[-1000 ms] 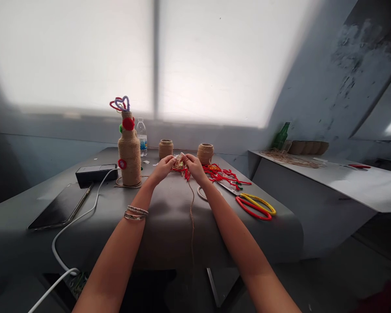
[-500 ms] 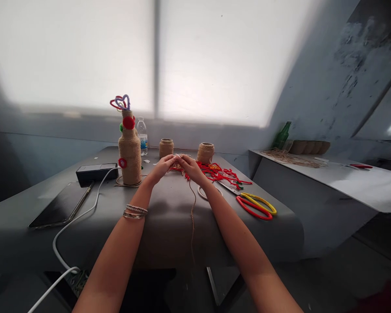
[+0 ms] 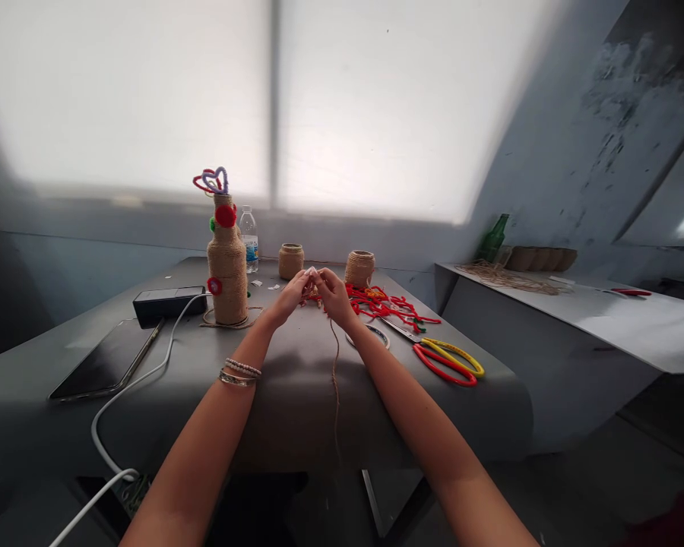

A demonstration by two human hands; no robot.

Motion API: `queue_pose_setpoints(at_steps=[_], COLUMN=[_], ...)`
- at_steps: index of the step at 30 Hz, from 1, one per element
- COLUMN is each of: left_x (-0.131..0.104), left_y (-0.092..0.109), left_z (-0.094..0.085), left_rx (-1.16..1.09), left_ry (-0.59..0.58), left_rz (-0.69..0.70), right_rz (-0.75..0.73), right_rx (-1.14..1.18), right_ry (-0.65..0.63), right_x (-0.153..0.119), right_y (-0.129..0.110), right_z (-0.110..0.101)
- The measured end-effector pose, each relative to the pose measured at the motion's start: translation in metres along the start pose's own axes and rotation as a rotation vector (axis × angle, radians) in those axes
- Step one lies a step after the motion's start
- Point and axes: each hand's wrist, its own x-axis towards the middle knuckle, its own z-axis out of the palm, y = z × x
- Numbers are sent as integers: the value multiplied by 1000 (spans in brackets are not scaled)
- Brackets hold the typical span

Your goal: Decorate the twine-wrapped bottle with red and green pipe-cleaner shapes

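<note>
Over the middle of the grey table, my left hand [image 3: 290,298] and my right hand [image 3: 333,298] meet at their fingertips. Both are closed in a pinch around something small and whitish [image 3: 311,270], too small to make out. A length of brown twine [image 3: 336,372] hangs below my right hand and over the table's front edge; where its upper end goes is hidden. Right behind my right hand lies a tangle of red yarn pieces [image 3: 396,307]. A roll of tape [image 3: 378,335] is partly covered by my right forearm.
Left stands a twine-wrapped bottle [image 3: 228,270] with pompoms and pipe-cleaner hearts. Two twine-wrapped jars [image 3: 291,263] and a water bottle [image 3: 249,243] stand behind. Scissors [image 3: 448,360] lie right; a phone [image 3: 106,361], black box [image 3: 168,305] and white cable [image 3: 168,357] lie left. A side table [image 3: 593,319] carries a green bottle [image 3: 493,239].
My joined hands have drawn slightly towards me and turned a little, fingertips still together. The twine has shifted slightly left with them. Everything else on the table stays put.
</note>
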Motion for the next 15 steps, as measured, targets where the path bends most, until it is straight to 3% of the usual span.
queue_pose_setpoints(at_steps=[5, 10, 15], left_x=[2, 5, 4], left_y=[0, -1, -1], left_z=[3, -4, -10], left_rx=[-11, 17, 70], left_ry=[53, 42, -24], left_rz=[73, 238, 240], right_rz=[-69, 9, 95], right_rx=[-93, 127, 156], right_ry=[13, -54, -115], right_x=[-2, 2, 4], right_y=[8, 0, -4], right_z=[5, 3, -2])
